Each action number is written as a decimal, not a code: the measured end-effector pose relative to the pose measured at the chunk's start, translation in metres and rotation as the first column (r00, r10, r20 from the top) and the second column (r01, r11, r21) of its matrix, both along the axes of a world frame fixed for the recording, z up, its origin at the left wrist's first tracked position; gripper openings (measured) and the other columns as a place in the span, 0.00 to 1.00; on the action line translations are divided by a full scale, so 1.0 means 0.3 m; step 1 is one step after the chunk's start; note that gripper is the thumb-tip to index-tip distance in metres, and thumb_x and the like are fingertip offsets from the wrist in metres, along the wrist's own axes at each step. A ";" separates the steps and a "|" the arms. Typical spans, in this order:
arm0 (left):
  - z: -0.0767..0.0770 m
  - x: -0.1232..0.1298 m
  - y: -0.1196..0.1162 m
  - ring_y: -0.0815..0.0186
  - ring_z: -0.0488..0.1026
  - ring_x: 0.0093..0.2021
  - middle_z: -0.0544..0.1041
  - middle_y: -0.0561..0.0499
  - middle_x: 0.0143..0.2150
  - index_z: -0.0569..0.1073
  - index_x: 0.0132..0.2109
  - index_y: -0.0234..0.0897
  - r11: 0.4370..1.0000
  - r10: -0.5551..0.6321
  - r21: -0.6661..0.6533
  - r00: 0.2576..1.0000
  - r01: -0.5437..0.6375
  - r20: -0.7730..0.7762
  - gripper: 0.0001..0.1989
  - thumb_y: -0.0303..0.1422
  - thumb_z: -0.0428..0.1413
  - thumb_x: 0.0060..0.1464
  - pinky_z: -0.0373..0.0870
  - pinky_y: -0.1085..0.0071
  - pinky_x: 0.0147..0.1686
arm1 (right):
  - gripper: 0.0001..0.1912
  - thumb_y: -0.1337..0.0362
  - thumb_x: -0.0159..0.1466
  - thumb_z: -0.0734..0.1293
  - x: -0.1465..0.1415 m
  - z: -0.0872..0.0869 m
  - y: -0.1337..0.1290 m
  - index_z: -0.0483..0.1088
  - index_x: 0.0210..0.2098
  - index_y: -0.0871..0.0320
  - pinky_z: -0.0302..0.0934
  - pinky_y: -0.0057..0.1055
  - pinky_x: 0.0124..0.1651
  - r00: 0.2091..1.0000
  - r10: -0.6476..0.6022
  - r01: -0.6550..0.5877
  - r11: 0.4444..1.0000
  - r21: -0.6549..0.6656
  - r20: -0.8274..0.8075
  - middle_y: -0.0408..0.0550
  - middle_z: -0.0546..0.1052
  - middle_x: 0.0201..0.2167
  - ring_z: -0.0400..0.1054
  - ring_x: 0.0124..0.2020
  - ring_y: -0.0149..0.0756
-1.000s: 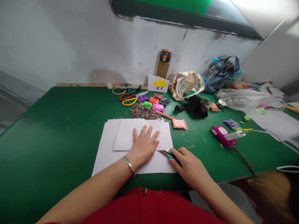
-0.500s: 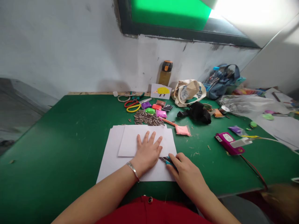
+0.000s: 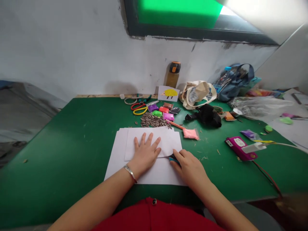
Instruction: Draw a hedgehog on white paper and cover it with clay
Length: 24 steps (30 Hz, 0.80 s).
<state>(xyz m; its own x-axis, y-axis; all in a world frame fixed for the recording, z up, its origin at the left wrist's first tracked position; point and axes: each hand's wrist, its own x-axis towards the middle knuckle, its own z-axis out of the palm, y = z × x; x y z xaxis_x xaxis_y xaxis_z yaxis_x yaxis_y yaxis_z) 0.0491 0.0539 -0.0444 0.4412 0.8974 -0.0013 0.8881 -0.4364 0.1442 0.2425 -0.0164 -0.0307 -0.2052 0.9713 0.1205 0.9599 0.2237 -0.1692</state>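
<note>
My left hand (image 3: 145,154) lies flat with fingers spread on a folded white sheet (image 3: 131,149). Beneath that sheet are larger white sheets (image 3: 154,175) on the green table. My right hand (image 3: 189,165) is closed around a teal-and-black knife-like tool (image 3: 173,158), mostly hidden by the fingers. Its narrow dark tip meets the near edge of the folded sheet toward the right, where the paper lifts slightly. Just beyond the paper lies a pile of striped seeds (image 3: 152,120). A packet of salmon-pink clay (image 3: 191,133) sits off the paper's far right corner.
Yellow-and-red-handled scissors (image 3: 141,110), pliers (image 3: 145,98) and several clay packets (image 3: 164,109) lie farther back. A hedgehog card (image 3: 168,93) leans before a bottle (image 3: 172,75). A black cloth item (image 3: 207,116), tote bag (image 3: 198,94) and magenta power strip (image 3: 240,148) are on the right.
The tool in my right hand has moved rightward along the folded sheet's near edge, and the paper there now lifts. My left hand has slid a little left, still flat. The camera view has shifted slightly.
</note>
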 end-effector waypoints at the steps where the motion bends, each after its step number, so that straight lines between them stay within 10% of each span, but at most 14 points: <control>1: 0.000 0.005 0.001 0.46 0.41 0.68 0.51 0.47 0.69 0.53 0.65 0.54 1.000 0.007 -0.003 1.000 -0.007 0.002 0.24 0.45 0.36 0.64 0.35 0.35 0.57 | 0.15 0.60 0.64 0.62 0.004 0.002 -0.004 0.67 0.50 0.56 0.61 0.34 0.40 1.000 0.002 -0.002 1.000 -0.003 -0.006 0.51 0.72 0.35 0.67 0.38 0.40; 24: -0.005 0.012 0.005 0.44 0.40 0.68 0.50 0.48 0.69 0.53 0.66 0.54 0.999 0.033 -0.022 0.999 -0.033 0.011 0.24 0.45 0.35 0.65 0.36 0.34 0.57 | 0.14 0.62 0.66 0.60 -0.057 -0.005 -0.055 0.68 0.50 0.57 0.63 0.37 0.40 0.999 0.033 -0.033 0.999 0.029 -0.008 0.53 0.72 0.35 0.65 0.36 0.42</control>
